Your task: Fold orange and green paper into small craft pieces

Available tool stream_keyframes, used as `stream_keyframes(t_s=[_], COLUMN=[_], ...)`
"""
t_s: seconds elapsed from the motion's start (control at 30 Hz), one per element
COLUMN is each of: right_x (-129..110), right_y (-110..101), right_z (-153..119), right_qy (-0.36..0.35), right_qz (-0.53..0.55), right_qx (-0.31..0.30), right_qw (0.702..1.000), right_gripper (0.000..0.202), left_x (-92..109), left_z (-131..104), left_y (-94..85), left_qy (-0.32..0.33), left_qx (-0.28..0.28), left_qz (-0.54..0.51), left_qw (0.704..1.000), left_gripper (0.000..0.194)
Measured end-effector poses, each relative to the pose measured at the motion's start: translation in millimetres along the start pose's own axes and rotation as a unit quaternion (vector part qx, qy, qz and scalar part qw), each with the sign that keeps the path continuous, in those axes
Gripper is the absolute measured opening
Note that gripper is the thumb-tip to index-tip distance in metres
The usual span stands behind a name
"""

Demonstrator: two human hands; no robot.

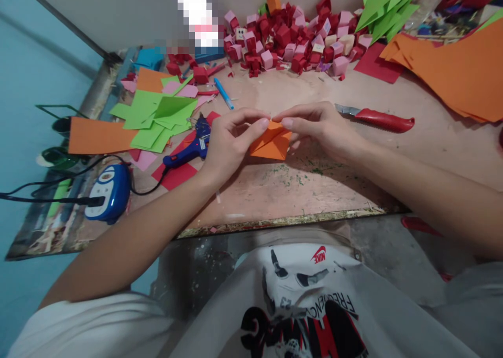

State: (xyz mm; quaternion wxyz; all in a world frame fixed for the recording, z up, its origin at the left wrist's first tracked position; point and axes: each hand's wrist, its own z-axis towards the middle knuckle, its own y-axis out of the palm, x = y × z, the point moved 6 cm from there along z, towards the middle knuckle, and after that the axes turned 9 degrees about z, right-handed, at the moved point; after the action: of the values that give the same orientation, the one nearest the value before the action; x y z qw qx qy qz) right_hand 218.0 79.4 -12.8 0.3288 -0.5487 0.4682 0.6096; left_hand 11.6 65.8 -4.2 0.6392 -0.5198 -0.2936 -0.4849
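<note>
Near the middle of the wooden table, a small folded piece of orange paper is held between both hands. My left hand pinches its upper left edge with thumb and fingertips. On the other side, my right hand grips the upper right edge, thumb and fingers closed on it. Creases run across the paper's face. A blue glue gun lies just left of my left hand. Right of my right hand is a knife with a red handle.
Many red and pink paper cubes are heaped at the back. Green sheets lie at the left, near a blue power adapter with black cables. Large orange sheets lie at the right. A blue pen rests behind my left hand.
</note>
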Motion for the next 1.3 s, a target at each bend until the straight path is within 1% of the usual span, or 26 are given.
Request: stream_keyframes(t_s=[0.1, 0.17, 0.27, 0.37, 0.47, 0.53, 0.6, 0.67, 0.73, 0.87, 1.1, 1.2, 1.3], right_x=[2.4, 5.1, 7.9, 7.1, 5.3, 5.5, 6.2, 6.5, 6.6, 6.2, 5.8, 6.1, 6.5], right_y=[-0.6, 0.9, 3.3, 1.8, 0.1, 1.1, 4.2, 7.3, 8.0, 4.8, 4.4, 3.5, 2.4], right_z=[1.0, 2.2, 3.0, 2.8, 1.6, -0.1, -2.2, -3.9, -4.5, -2.6, -2.1, -1.7, -1.0], right_qy=[0.006, 0.013, 0.024, 0.024, 0.02, 0.027, 0.036, 0.039, 0.037, 0.023, 0.019, 0.021, 0.03], right_qz=[-0.014, -0.028, -0.034, -0.027, -0.025, -0.018, -0.007, -0.001, -0.001, -0.016, -0.022, -0.027, -0.036], right_qx=[0.0, -0.017, -0.035, -0.017, 0.0, -0.002, -0.014, -0.021, -0.016, -0.002, -0.016, -0.012, -0.011], right_qw=[1.0, 0.999, 0.999, 0.999, 0.999, 0.999, 0.999, 0.999, 0.999, 1.0, 0.999, 0.999, 0.999], right_gripper=[0.024, 0.024, 0.025, 0.026, 0.025, 0.025, 0.025, 0.027, 0.028, 0.023, 0.02, 0.017, 0.017], left_x=[1.8, 1.2, -0.4, -0.5, -3.9, -6.7, -8.7, -9.7, -9.9, -7.4, -3.0, -3.9, -5.7], left_z=[-0.1, -0.7, -1.5, -1.3, -0.4, 0.0, 0.3, 0.8, 0.6, -2.1, -3.2, -2.9, -2.6], left_y=[2.3, 4.3, 6.0, 8.3, 13.7, 17.2, 18.7, 17.3, 15.7, 16.3, 16.4, 14.7, 11.7], left_qy=[0.029, 0.034, 0.016, 0.002, -0.029, -0.049, -0.063, -0.074, -0.09, -0.118, -0.093, -0.091, -0.094], left_qx=[-0.015, -0.03, -0.035, -0.037, -0.066, -0.092, -0.107, -0.104, -0.101, -0.124, -0.135, -0.128, -0.106], left_qz=[0.014, 0.025, 0.024, -0.022, -0.074, -0.081, -0.066, -0.053, -0.045, -0.032, -0.016, 0.005, 0.032], left_qw=[0.999, 0.999, 0.999, 0.999, 0.995, 0.991, 0.99, 0.99, 0.99, 0.985, 0.986, 0.988, 0.989], left_gripper=[0.027, 0.028, 0.045, 0.063, 0.069, 0.064, 0.056, 0.049, 0.045, 0.042, 0.029, 0.026, 0.024])
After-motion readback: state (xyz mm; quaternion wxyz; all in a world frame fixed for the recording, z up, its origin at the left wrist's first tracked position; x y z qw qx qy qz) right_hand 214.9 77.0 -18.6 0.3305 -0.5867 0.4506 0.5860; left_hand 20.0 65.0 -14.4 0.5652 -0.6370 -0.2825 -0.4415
